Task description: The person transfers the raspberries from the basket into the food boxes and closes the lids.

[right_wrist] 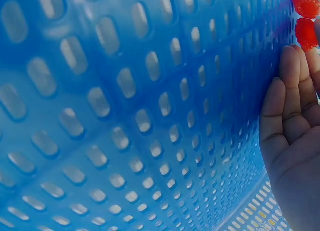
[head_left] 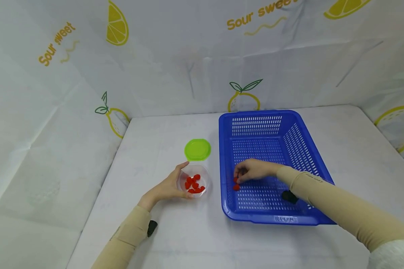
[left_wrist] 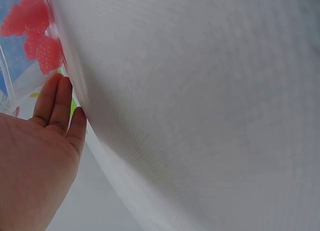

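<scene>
My left hand (head_left: 170, 186) grips a clear plastic container (head_left: 207, 175), thumb on the near side and fingers round the far side. Several red raspberries (head_left: 195, 185) lie in it; their bumpy surface shows in the left wrist view on the raspberry (left_wrist: 49, 55). Inside a blue plastic basket (head_left: 225, 168), my right hand (head_left: 254, 169) reaches down at the left of its floor. Its fingertips pinch a raspberry (right_wrist: 306, 33), partly hidden by the fingers in the head view. A second raspberry (head_left: 236, 187) lies beside it on the basket floor.
A green lid (head_left: 197, 149) lies flat on the white table cover (head_left: 148, 149), just beyond the container. The basket's raised, slotted walls surround my right hand, and my right forearm crosses its right rim. A lemon-printed white cloth (head_left: 175, 74) hangs behind the table.
</scene>
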`<action>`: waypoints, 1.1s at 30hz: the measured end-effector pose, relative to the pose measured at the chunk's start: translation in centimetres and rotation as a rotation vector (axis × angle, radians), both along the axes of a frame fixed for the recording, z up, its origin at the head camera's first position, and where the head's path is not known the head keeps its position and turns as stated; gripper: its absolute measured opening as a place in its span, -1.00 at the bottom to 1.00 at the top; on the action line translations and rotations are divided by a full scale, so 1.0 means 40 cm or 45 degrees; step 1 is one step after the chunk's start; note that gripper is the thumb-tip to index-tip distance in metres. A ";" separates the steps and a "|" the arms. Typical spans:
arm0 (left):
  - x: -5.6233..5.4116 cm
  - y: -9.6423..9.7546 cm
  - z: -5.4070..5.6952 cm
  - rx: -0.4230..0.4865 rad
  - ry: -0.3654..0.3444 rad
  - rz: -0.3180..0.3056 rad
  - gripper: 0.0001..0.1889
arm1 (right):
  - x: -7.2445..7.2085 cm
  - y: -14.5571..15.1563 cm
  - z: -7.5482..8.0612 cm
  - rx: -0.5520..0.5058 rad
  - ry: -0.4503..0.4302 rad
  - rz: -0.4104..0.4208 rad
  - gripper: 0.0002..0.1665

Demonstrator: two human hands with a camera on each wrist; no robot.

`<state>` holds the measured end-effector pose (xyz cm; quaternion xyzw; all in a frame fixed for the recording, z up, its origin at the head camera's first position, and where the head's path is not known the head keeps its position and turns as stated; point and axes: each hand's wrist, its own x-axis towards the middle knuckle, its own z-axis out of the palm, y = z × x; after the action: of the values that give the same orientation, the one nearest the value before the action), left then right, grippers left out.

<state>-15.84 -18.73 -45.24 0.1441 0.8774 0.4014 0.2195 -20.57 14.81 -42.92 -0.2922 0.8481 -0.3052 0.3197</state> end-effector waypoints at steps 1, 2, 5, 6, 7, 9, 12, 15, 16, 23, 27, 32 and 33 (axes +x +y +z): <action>0.001 0.001 0.000 0.003 0.003 -0.002 0.11 | 0.000 0.001 0.001 -0.001 -0.007 0.000 -0.81; 0.001 0.001 0.001 0.003 0.002 -0.003 0.11 | 0.000 0.001 0.003 -0.004 -0.016 -0.002 -0.81; 0.002 0.002 0.003 0.008 0.003 -0.004 0.10 | -0.002 0.003 0.010 -0.017 -0.028 -0.011 -0.81; 0.002 0.003 0.004 0.008 0.003 -0.004 0.10 | -0.003 0.004 0.014 -0.027 -0.025 -0.007 -0.81; 0.002 0.003 0.005 0.005 0.003 -0.003 0.10 | -0.004 0.005 0.019 -0.032 -0.023 -0.008 -0.81; 0.003 0.004 0.006 0.002 0.002 -0.001 0.11 | -0.005 0.004 0.031 -0.053 -0.027 -0.014 -0.82; 0.003 0.005 0.006 0.000 0.001 -0.001 0.11 | -0.005 0.003 0.056 -0.082 -0.044 0.000 -0.82; 0.003 0.005 0.005 -0.002 -0.001 -0.004 0.11 | -0.004 0.000 0.088 -0.111 -0.076 0.014 -0.81; 0.003 0.004 0.005 -0.001 -0.002 -0.006 0.11 | -0.004 -0.001 0.099 -0.119 -0.077 0.019 -0.81; 0.002 0.001 0.006 0.010 -0.001 -0.019 0.13 | -0.011 -0.020 0.176 -0.232 -0.058 -0.037 -0.76; 0.002 0.002 0.007 0.010 -0.005 -0.011 0.12 | -0.015 -0.046 0.200 -0.309 -0.057 -0.050 -0.74; 0.002 0.005 0.010 0.011 -0.016 0.001 0.11 | -0.016 -0.095 0.214 -0.327 -0.023 -0.028 -0.76; 0.002 0.005 0.011 0.013 -0.019 0.003 0.12 | -0.017 -0.107 0.214 -0.319 -0.005 -0.021 -0.77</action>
<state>-15.78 -18.54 -44.81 0.1413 0.8739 0.4073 0.2247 -21.23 10.51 -34.34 -0.3222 0.8052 -0.4119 0.2797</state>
